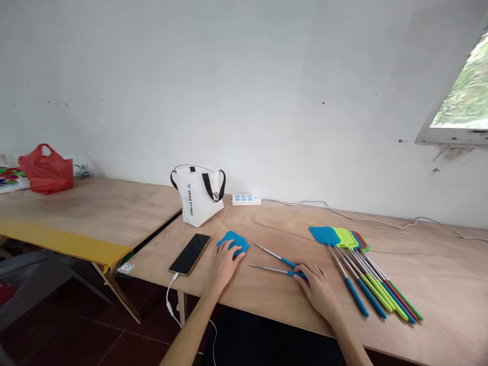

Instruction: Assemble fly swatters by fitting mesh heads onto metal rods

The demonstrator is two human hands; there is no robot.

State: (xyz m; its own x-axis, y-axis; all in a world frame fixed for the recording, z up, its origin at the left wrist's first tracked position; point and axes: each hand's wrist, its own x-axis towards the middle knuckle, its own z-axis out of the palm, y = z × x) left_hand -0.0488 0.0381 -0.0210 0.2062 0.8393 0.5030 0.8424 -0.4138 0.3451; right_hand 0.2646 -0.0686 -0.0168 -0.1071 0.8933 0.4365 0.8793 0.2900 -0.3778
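My left hand [224,262] lies flat with fingers spread on a blue fly-swatter head [234,240] on the wooden table [438,274]. My right hand [317,285] rests on the table with its fingers closed over the blue grips of two thin metal rods [271,259], whose bare ends point left toward the blue head. The two hands are about a hand's width apart.
Several assembled fly swatters [362,269] in blue, green and red lie to the right. A black phone [189,253] with a white cable lies left of my left hand. Behind stand a white tote bag [198,199] and a power strip [246,200]. A red plastic bag [46,170] sits far left.
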